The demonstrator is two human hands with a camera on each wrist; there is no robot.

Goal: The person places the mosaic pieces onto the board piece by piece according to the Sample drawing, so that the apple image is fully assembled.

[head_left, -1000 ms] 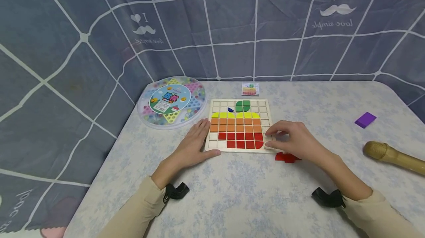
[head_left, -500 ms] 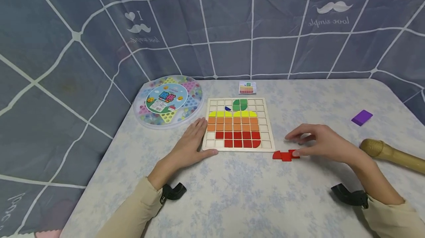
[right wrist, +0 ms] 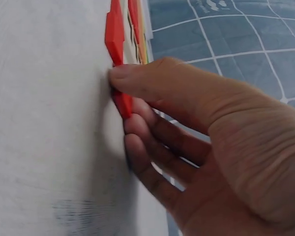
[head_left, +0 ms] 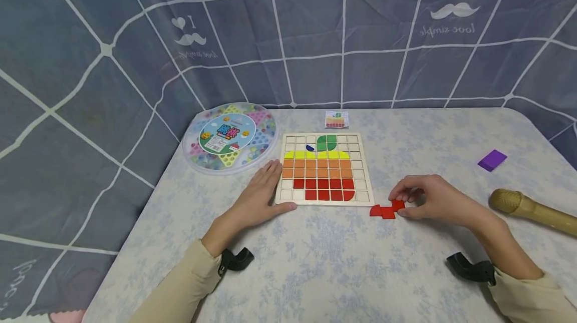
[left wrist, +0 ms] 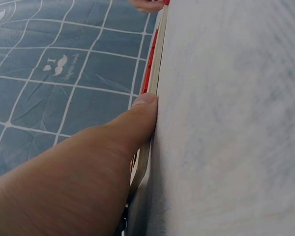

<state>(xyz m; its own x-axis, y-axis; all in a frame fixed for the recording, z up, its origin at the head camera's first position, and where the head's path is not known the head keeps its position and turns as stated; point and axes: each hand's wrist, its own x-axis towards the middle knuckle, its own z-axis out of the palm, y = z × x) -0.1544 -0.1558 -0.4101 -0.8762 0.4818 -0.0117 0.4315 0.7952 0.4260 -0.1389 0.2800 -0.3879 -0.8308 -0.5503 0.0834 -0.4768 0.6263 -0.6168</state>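
A wooden grid board [head_left: 362,196] lies on the table, with rows of red, orange and yellow tiles, a green leaf shape and a small blue piece in its cells. My left hand [head_left: 254,195] rests along the board's left side, fingers extended, thumb at the front edge [left wrist: 152,59]. Just right of the board's front corner, my right hand [head_left: 437,198] pinches a red square tile [head_left: 398,205] between thumb and fingers, partly covered in the right wrist view. Touching or close beside it are another red square tile [head_left: 388,213] and a red quarter-round tile [head_left: 375,211].
A small picture card [head_left: 336,119] lies behind the board. To its left is a round clear-edged game box [head_left: 266,155] with a colourful label. A purple block [head_left: 492,160] and a gold microphone [head_left: 536,209] lie at the right. A grid-patterned curtain [head_left: 311,22] hangs behind.
My right hand has moved from the board's right edge out to the loose red tiles, and its fingers have closed on the rightmost one. The left hand stays against the board.
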